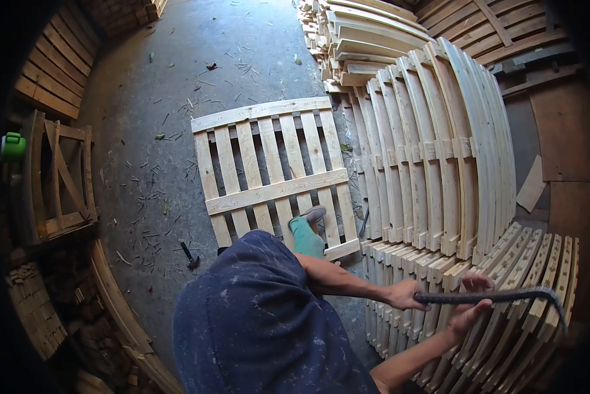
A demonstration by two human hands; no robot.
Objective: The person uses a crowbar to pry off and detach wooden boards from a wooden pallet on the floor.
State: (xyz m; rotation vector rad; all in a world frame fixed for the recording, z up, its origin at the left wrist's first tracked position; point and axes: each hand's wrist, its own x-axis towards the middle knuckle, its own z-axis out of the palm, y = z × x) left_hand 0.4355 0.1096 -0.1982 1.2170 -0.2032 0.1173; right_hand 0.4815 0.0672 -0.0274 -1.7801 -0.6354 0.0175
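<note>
My left hand (403, 295) is closed round the straight end of a dark metal bar (511, 297), whose far end curves into a hook at the right. The bar crosses in front of my right hand (467, 314), whose fingers are spread, not wrapped round it. Both hands are above a row of wooden pallets (433, 262) standing on edge. A slatted wooden pallet (275, 187) lies flat on the floor, with a shoe (313, 214) and a green-clad lower leg over its near part.
A hammer (190, 255) lies on the grey floor (144, 131) among scattered wood slivers. More upright pallets (439, 151) fill the right side. A wooden frame (65, 177) and a green object (13, 146) are at the left, with stacked wood (35, 305) below.
</note>
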